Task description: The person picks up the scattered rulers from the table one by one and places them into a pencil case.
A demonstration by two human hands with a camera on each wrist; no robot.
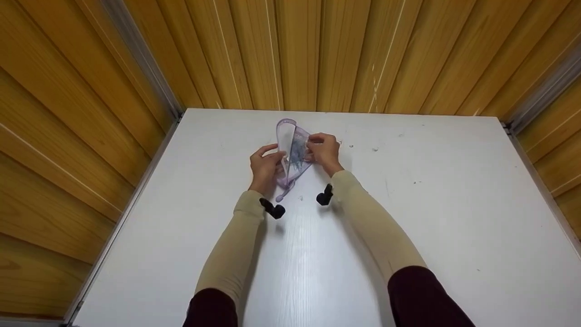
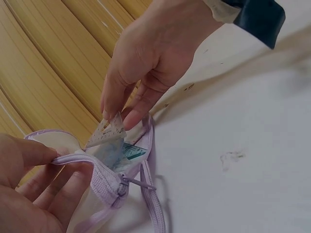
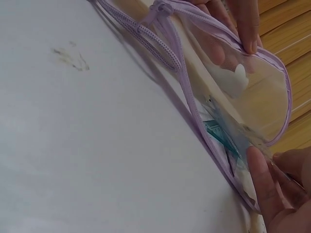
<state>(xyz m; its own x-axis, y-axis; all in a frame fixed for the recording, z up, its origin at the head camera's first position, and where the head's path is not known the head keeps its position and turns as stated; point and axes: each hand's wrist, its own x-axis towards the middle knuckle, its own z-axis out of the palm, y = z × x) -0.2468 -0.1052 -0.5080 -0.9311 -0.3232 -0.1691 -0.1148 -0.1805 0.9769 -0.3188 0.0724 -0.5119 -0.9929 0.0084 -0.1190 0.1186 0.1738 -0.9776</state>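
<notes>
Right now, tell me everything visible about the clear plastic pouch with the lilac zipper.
The clear plastic pouch with lilac zipper trim stands unzipped over the white table, its mouth held wide. The slider and its lilac pull sit at one end. The left hand grips one zipper edge; the right hand pinches a clear ruled plastic piece at the mouth. Teal-printed contents show inside.

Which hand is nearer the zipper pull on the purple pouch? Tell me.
Left. The left hand grips the pouch edge right beside the zipper pull; the right hand pinches a clear ruler at the opening, farther off.
</notes>
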